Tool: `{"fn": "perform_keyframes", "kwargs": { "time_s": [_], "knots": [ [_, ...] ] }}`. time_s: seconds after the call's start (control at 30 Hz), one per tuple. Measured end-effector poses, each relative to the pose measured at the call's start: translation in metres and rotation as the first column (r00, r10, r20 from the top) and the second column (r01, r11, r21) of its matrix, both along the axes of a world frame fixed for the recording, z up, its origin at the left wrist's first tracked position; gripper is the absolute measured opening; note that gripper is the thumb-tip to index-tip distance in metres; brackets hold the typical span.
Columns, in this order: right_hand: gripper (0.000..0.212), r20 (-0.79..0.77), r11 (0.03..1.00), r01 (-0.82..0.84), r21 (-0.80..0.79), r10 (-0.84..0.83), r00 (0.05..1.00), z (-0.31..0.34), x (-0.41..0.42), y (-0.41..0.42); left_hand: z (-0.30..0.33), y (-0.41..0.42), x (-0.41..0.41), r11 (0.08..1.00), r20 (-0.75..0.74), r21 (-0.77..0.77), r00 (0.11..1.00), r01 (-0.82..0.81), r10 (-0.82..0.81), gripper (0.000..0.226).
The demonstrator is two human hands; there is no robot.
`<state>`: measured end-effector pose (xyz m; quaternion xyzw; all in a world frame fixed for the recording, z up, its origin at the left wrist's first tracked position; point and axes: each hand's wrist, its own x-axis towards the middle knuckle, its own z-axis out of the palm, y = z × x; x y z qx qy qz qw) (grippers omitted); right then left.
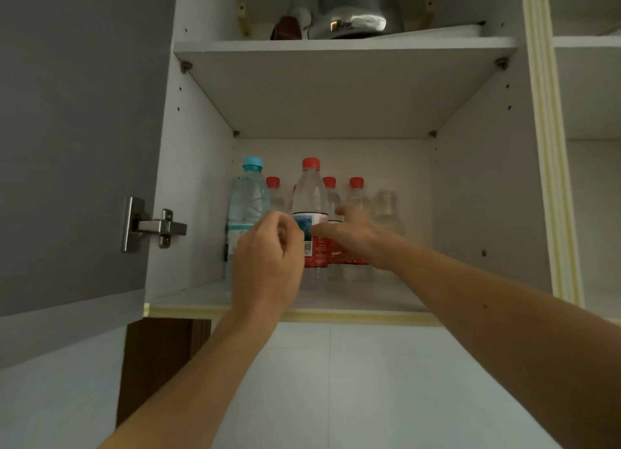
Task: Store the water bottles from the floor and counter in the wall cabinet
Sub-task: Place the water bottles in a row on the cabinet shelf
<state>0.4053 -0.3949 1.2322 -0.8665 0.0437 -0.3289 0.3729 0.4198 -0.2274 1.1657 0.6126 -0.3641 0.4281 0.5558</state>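
The open wall cabinet (470, 186) holds several water bottles on its lower shelf. A blue-capped bottle (247, 196) stands at the front left. Beside it stands a red-capped bottle (311, 193) with a red label, and more red-capped bottles (356, 193) stand behind. My left hand (268, 257) hovers in front of the two front bottles, fingers loosely curled, holding nothing. My right hand (349, 237) reaches in to the right of the front red-capped bottle, fingers spread, thumb near its label. Whether it touches a bottle is unclear.
The grey cabinet door (77, 146) hangs open at left on a metal hinge (151, 225). A steel kettle (356, 8) sits on the upper shelf (336, 47). Another open compartment (591, 146) lies at right. White wall tiles (336, 381) are below the cabinet.
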Motion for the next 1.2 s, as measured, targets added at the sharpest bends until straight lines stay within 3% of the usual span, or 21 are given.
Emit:
{"fn": "perform_keyframes", "kwargs": {
  "time_s": [0.1,0.3,0.4,0.5,0.63,0.93,1.03,1.1,1.2],
  "knots": [
    [0.083,-0.026,0.998,-0.021,0.059,0.022,0.999,-0.006,0.011,0.003,0.001,-0.001,0.0,0.999,-0.001,-0.038,1.0,-0.025,0.025,0.031],
    [0.06,0.004,0.996,0.022,-0.09,-0.022,1.0,-0.007,0.012,0.01,0.0,-0.001,0.006,0.998,-0.028,-0.049,0.999,-0.029,0.027,0.035],
    [0.063,-0.011,0.985,0.082,-0.148,-0.085,0.996,-0.003,-0.002,0.005,-0.002,-0.003,0.007,0.999,-0.014,0.042,1.0,-0.012,0.013,0.032],
    [0.056,-0.02,0.981,0.153,-0.121,-0.156,0.988,-0.002,-0.02,-0.009,-0.003,-0.004,0.006,0.982,0.017,0.187,1.0,0.004,-0.008,0.028],
    [0.044,-0.036,0.953,0.283,-0.111,-0.289,0.957,-0.001,-0.045,-0.039,-0.001,-0.006,0.007,0.965,0.018,0.263,1.0,0.014,-0.02,0.032],
    [0.057,-0.027,0.814,0.556,-0.168,-0.567,0.823,-0.004,-0.067,-0.099,-0.002,-0.009,0.012,0.952,0.034,0.306,0.999,0.029,-0.042,0.039],
    [0.074,-0.024,0.777,0.584,-0.234,-0.606,0.795,-0.004,-0.07,-0.101,-0.001,-0.01,0.012,0.941,0.052,0.338,0.997,0.028,-0.049,0.036],
    [0.102,0.019,0.73,0.569,-0.38,-0.608,0.793,-0.002,-0.073,-0.098,-0.001,-0.011,0.011,0.929,0.064,0.371,0.998,0.0,-0.026,0.041],
    [0.123,0.123,0.498,0.527,-0.688,-0.635,0.762,0.002,-0.082,-0.091,-0.001,-0.011,0.01,0.923,0.067,0.383,0.998,-0.024,-0.002,0.049]
  ]
}}
